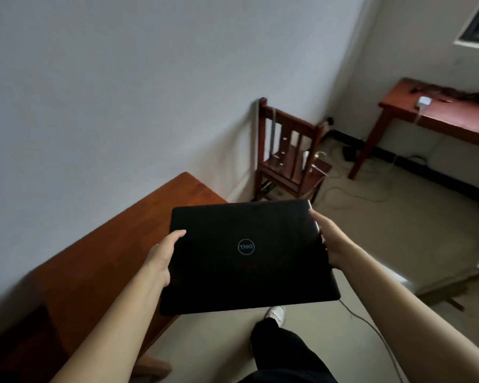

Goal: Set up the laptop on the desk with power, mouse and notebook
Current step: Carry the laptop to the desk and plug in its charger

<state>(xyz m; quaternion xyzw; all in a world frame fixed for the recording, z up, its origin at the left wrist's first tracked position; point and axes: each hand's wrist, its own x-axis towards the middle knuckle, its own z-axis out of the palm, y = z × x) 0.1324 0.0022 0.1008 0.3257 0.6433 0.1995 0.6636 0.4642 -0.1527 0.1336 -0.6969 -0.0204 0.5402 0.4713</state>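
Your left hand (pixel 163 252) clamps the laptop's (pixel 246 255) left edge, thumb flat on the lid. The laptop is black, closed, held above the desk's (pixel 100 258) right edge. Your right hand (pixel 329 239) grips the right edge, fingers probably curled underneath.

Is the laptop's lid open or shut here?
Shut: the laptop shows only its logo-bearing lid, held flat between left hand and right hand.

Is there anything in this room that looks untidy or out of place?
Yes. Loose cables lie tangled on the floor between the chair and the far table, a trip risk. The closed laptop, held by the left hand and right hand, looks undamaged.
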